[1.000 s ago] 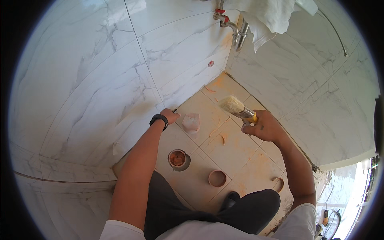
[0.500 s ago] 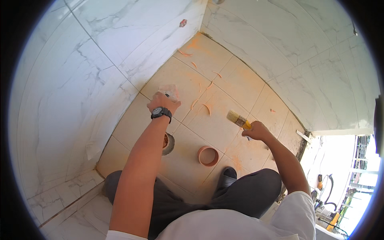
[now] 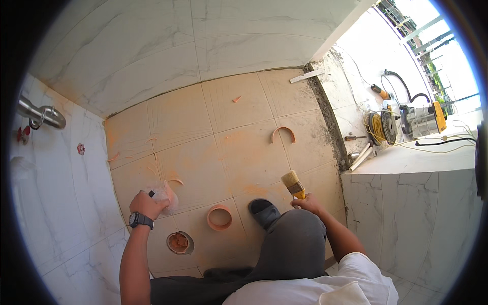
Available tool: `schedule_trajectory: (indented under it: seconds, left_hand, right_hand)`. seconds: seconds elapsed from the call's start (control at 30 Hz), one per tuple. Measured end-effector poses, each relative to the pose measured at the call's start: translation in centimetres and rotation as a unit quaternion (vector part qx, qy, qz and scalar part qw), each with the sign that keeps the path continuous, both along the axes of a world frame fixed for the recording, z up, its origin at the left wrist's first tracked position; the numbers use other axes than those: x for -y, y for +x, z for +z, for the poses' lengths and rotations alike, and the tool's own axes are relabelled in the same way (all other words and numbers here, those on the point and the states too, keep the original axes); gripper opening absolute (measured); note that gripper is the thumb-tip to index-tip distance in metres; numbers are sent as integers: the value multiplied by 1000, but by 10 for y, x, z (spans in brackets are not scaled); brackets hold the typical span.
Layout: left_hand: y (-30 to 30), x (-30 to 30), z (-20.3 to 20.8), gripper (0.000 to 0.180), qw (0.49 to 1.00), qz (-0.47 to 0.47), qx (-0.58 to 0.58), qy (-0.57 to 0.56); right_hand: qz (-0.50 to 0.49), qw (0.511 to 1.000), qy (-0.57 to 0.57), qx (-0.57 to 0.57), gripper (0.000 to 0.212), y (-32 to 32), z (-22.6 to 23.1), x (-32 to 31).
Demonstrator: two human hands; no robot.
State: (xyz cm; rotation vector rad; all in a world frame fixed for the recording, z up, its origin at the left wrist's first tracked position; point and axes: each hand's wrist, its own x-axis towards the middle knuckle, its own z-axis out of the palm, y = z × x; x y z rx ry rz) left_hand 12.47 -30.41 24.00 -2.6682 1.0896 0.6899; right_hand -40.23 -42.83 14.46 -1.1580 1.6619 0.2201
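My left hand [image 3: 146, 205], a dark watch at its wrist, is closed on a crumpled clear plastic bag [image 3: 170, 197] with something pinkish in or behind it. A small black piece shows by the fingers. In my right hand [image 3: 307, 203] is a paintbrush [image 3: 294, 185] with pale bristles, a metal band and a yellow handle, bristles pointing away from me. An orange pipe ring [image 3: 209, 218] rests on the floor between my hands. Nearer me, left of the ring, an orange-brown filled drain hole [image 3: 179, 243] opens in the tiles.
Thin orange shavings [image 3: 175, 181] and a half ring [image 3: 275, 135] lie on the dusty beige tile floor [image 3: 183, 122]. My sandalled foot [image 3: 263, 212] stands near the brush. Marbled walls enclose the floor. Beyond a rough sill at right are a yellow cable reel [image 3: 389, 126], a screwdriver [image 3: 354, 137] and a metal-and-yellow machine [image 3: 424, 120].
My view has swung to the right, bringing the doorway tools, half ring and drain hole into fuller sight. Both hands keep their hold, the left on the bag, the right on the paintbrush.
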Motion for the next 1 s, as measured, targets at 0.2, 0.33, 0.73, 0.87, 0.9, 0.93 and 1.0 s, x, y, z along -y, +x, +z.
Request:
schedule_trajectory:
  seconds: [0.2, 0.33, 0.73, 0.87, 0.9, 0.93, 1.0]
  left_hand:
    - [-154, 207, -4, 75, 970, -228, -51, -73]
    - [-245, 322, -12, 88, 953, -245, -93, -150]
    - [-215, 247, -61, 69, 950, -273, -100, -113]
    - [-159, 122, -73, 76, 953, -269, -134, -39]
    - [-154, 90, -71, 89, 941, -315, -126, -6]
    - [-152, 59, -69, 103, 925, -361, -114, 22]
    - [-156, 8, -71, 117, 898, -417, -88, 115]
  right_hand:
    - [-182, 978, -75, 71, 33, -42, 23, -62]
    - [-224, 969, -90, 59, 31, -74, 24, -99]
    - [-301, 946, -99, 67, 29, -78, 6, -114]
    - [-274, 955, -93, 56, 28, -65, 6, -97]
    - [-268, 957, -98, 51, 28, -60, 6, -94]
    - [-247, 961, -111, 63, 28, -55, 3, -90]
    - [-207, 963, -158, 76, 28, -46, -1, -85]
